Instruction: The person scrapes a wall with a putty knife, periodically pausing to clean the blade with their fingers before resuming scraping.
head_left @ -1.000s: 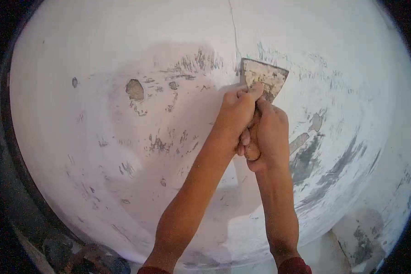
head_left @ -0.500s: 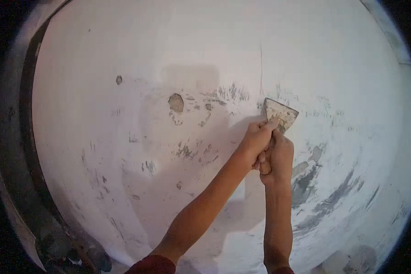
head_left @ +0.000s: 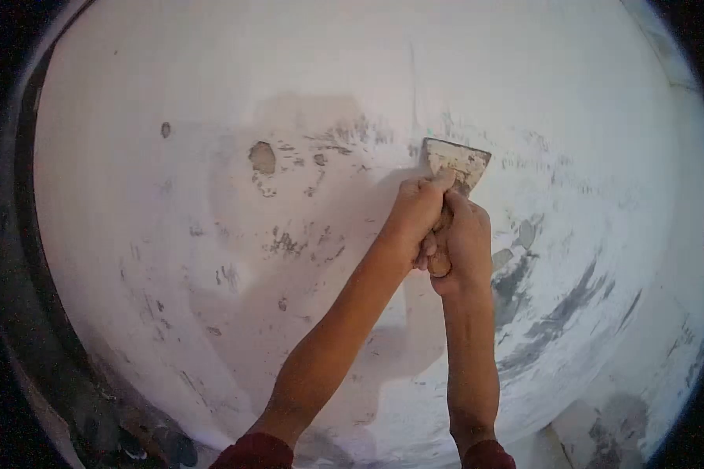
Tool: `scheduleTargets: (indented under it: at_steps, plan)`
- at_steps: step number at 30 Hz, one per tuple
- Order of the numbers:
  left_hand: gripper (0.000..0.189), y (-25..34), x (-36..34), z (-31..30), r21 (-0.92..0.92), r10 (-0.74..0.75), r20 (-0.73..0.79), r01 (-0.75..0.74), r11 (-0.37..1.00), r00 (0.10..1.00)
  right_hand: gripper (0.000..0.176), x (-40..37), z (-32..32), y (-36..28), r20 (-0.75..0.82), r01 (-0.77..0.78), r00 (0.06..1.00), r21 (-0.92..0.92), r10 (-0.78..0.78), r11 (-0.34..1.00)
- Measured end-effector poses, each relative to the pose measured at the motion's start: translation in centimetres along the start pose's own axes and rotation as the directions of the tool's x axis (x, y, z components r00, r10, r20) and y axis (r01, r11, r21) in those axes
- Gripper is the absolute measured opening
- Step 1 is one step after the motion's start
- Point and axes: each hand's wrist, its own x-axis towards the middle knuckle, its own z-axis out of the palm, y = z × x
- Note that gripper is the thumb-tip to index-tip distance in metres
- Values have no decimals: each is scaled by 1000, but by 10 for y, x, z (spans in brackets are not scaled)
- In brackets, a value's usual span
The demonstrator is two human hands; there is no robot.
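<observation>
A scraper [head_left: 463, 160] with a wide, stained blade and a worn handle is pressed against the white wall [head_left: 211, 62], its blade edge pointing up. My left hand [head_left: 417, 215] is closed round the handle from the left, with the thumb laid near the base of the blade. From the right, my right hand [head_left: 467, 238] wraps the same handle, and the handle's rounded end shows below the fingers. Grey scuffs and scrape marks surround the blade. A thin vertical crack runs up the wall just above and left of it.
A chipped brown patch [head_left: 263, 158] and a smaller hole [head_left: 166, 130] mark the wall to the left. Broad dark smears [head_left: 559, 316] lie at the lower right. A dark edge borders the wall on the left, with unclear objects at the bottom left.
Both hands and the scraper appear higher and further left in view. The wall marks have also shifted up and left, so the camera view has moved. The grip looks the same.
</observation>
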Motion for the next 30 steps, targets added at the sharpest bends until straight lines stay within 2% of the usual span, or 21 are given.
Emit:
scheduleTargets:
  at_steps: [2, 4, 6, 8, 10, 12, 15, 17, 20, 24, 25, 27, 29, 30]
  plan:
    - [31, 4, 1, -1, 43, -54, -60, 57, 997, 997, 25, 5, 2, 0, 3, 13, 1000, -40, -13, 999]
    - [32, 14, -12, 1, 86, -131, -13, 132, 988, 991, 27, 3, 0, 0, -23, -29, 999, 7, 29, 1000]
    - [33, 18, -22, 8, 39, -86, -120, 92, 995, 989, 27, -5, 0, -9, 51, -62, 997, -58, 65, 996]
    - [34, 16, -12, 8, 29, -69, -138, 73, 997, 988, 28, -4, 2, -12, 22, -36, 999, -120, 39, 992]
    - [36, 13, -9, 2, 25, -75, -51, 76, 997, 996, 27, 1, 0, -6, 63, -55, 996, -64, 59, 996]
    - [36, 12, -8, 1, 45, -72, -45, 74, 996, 996, 27, 1, 1, -5, 40, -53, 998, -32, 55, 998]
    - [37, 6, 1, -6, 59, -123, -65, 127, 990, 990, 25, 1, 4, -2, -8, -46, 999, -123, 45, 991]
    - [39, 0, 6, -9, -34, -72, 44, 74, 997, 996, 23, -2, 5, -3, -5, -36, 999, -77, 35, 996]
    - [40, 3, 12, -15, 48, -69, 72, 65, 997, 995, 22, 6, 8, 3, -17, -2, 1000, -126, 0, 992]
    - [41, 5, -1, -14, 34, -101, 41, 99, 994, 994, 21, -5, 7, 2, 0, 10, 1000, -51, -10, 999]
    - [41, 10, 2, -15, 4, -135, 68, 135, 991, 989, 22, -2, 10, 0, -34, -12, 999, -95, 9, 995]
    - [41, 8, 4, -17, -30, -184, 86, 187, 982, 979, 22, 4, 16, 4, -18, 1, 1000, -65, -3, 998]
    - [40, 7, 9, -13, -27, -79, 22, 79, 996, 997, 22, 2, 18, 0, 2, 41, 999, -30, -41, 999]
    - [40, 9, 12, -12, -23, -33, 4, 33, 999, 999, 22, -4, 17, -4, -30, -1, 1000, -15, 1, 1000]
